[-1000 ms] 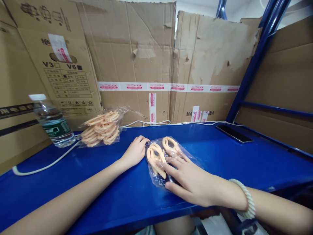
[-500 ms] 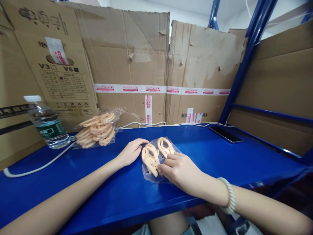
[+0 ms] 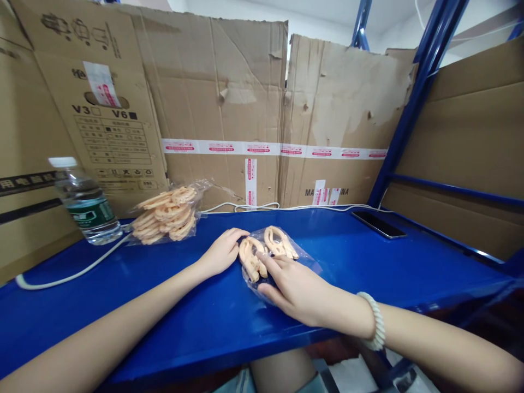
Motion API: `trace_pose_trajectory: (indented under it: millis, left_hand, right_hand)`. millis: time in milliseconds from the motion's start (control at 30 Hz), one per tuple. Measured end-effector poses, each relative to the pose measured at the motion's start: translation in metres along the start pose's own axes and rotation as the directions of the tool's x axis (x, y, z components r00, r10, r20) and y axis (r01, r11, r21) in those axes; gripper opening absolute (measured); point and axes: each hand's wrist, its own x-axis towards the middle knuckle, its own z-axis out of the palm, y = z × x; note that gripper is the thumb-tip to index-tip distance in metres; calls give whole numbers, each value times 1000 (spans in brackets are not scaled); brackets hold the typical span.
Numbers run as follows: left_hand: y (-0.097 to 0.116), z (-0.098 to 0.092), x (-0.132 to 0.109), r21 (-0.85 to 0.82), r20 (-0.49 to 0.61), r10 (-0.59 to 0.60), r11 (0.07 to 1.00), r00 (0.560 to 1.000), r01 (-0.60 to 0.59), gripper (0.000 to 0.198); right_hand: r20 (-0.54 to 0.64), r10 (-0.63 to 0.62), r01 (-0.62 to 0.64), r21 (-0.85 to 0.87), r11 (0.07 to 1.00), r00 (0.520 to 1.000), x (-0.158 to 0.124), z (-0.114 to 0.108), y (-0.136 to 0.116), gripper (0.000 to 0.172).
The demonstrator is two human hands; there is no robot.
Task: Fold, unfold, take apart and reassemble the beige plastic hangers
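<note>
Two peach-coloured looped pieces, whose kind I cannot tell, lie side by side in a clear plastic bag on the blue table; the left looped piece (image 3: pixel 248 256) is nearer me, and the right looped piece (image 3: pixel 275 238) is farther back. My left hand (image 3: pixel 223 254) rests on the table with fingers stretched out, fingertips at the left edge of the bag (image 3: pixel 309 256). Over the bag's near side lies my right hand (image 3: pixel 297 286), its thumb and index finger apart, the index fingertip touching the left looped piece. Part of the right piece is hidden behind its knuckles.
A bagged stack of similar looped pieces (image 3: pixel 166 215) sits at the back left. Beside it stands a water bottle (image 3: pixel 88 207). A white cable (image 3: pixel 77 277) runs along the back and left. The phone (image 3: pixel 379 224) lies at right, before cardboard walls (image 3: pixel 225 109).
My right hand's fingers have spread from a pinch at the left piece's lower end, and the index finger now reaches higher onto it. My left hand stays beside the bag.
</note>
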Motion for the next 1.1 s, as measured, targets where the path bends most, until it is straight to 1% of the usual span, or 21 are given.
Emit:
trace_pose_trajectory:
  millis: [67,100,167,200,233,300,367,433,500,567,633,700,767,800,867,900,1000,1100]
  left_hand:
    - [2,1,-1,3,-5,6,1000,1000,-6,42]
    - [3,1,-1,7,-10,11,1000,1000,-11,43]
    - [5,0,-2,18,-32,21,1000,999,-20,44]
    - [7,-2,-2,26,-50,25,999,998,-24,45]
    - [10,-6,-2,35,-72,30,999,997,-28,45]
    - [18,-20,-1,50,-116,45,998,992,-40,43]
    - [33,-40,0,58,-145,70,996,987,-62,38]
    - [53,-62,-1,57,-146,100,994,984,-92,41]
    - [76,-77,-7,38,-100,116,993,988,-113,50]
    - [97,-82,-20,28,-77,92,996,993,-90,53]
    - [113,-75,-37,15,-45,61,998,997,-61,55]
    - [122,-62,-53,12,-75,4,1000,997,-3,47]
    - [127,-49,-65,-2,-116,-64,998,991,64,39]
    - [129,-43,-69,-13,-124,-79,997,989,78,37]
    - [130,-33,-72,-42,-136,-115,993,984,111,32]
    - [130,-30,-72,-60,-141,-137,990,980,130,28]
    - [127,-21,-70,-111,-161,-216,973,963,200,15]
    - [123,-17,-70,-133,-187,-274,959,943,251,11]
  right_hand:
    - [-21,-38,37,-48,998,999,6,2,-1,63]
    - [-39,-63,60,-74,995,997,8,2,-1,60]
    - [-58,-84,78,-99,992,995,8,-2,-1,45]
    - [-65,-80,74,-97,993,995,5,-7,0,37]
    - [-69,-73,67,-83,994,995,0,-13,2,33]
    - [-93,-75,72,-27,997,993,-16,-27,12,33]
    - [-136,-128,136,52,989,982,-38,-41,28,28]
    - [-156,-90,112,139,984,984,-59,-49,47,22]
    - [-147,-19,47,194,980,989,-75,-52,66,29]
    - [-158,36,1,228,974,987,-83,-49,83,40]
    - [-172,58,-12,258,966,983,-83,-42,95,45]
    - [-160,47,3,294,956,986,-76,-36,102,47]
    - [-139,13,36,342,939,990,-65,-32,105,45]
    - [-132,-1,50,367,929,991,-60,-30,106,40]
    - [-126,-5,58,423,904,992,-51,-28,106,23]
    - [-124,8,50,455,889,992,-47,-27,105,19]
    - [-98,84,-15,560,828,992,-43,-24,102,22]
    - [-71,171,-89,632,770,983,-45,-21,97,24]
